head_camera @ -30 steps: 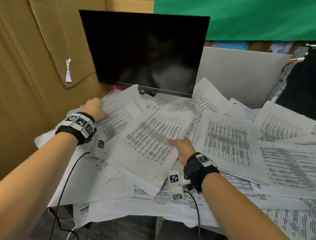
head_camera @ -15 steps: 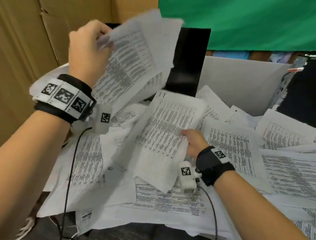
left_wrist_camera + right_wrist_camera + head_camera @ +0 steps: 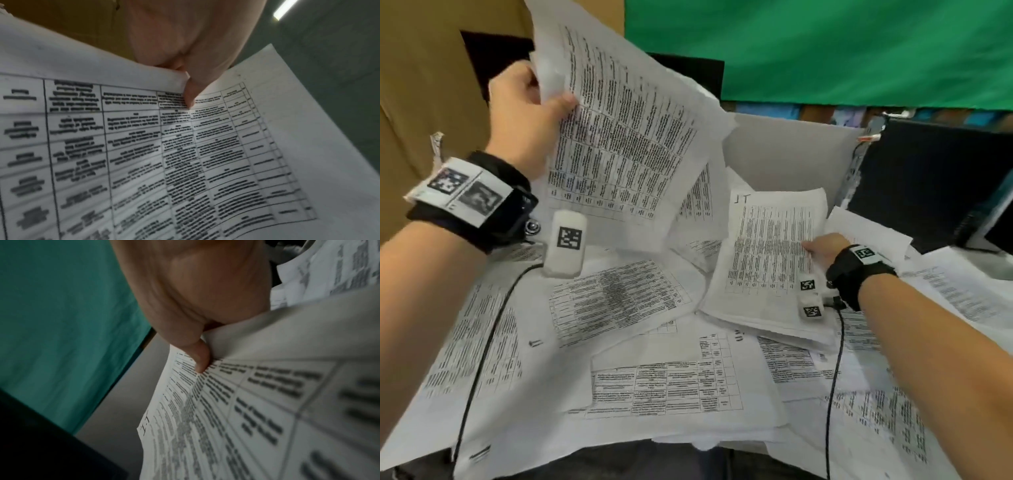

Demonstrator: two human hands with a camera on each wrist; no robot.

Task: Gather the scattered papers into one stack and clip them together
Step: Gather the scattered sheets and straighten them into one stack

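Observation:
Printed white sheets with tables lie scattered over the desk (image 3: 654,387). My left hand (image 3: 527,113) is raised at the upper left and pinches a bundle of lifted papers (image 3: 619,137) by its left edge, thumb on the printed face (image 3: 191,94). My right hand (image 3: 822,248) at the middle right grips the right edge of a small stack of papers (image 3: 767,260) tilted up off the desk; its thumb (image 3: 200,360) presses on the top sheet (image 3: 236,410). I see no clip in any view.
A black monitor (image 3: 493,58) stands behind the lifted papers, against a cardboard wall (image 3: 421,85). A grey partition (image 3: 791,154) and a green curtain (image 3: 825,51) close the back. A dark device (image 3: 935,181) sits at the right. Cables (image 3: 482,342) hang from both wrists.
My left hand has lifted its bundle of papers from the desk up in front of the monitor. My right hand has moved right and tilted its stack further up.

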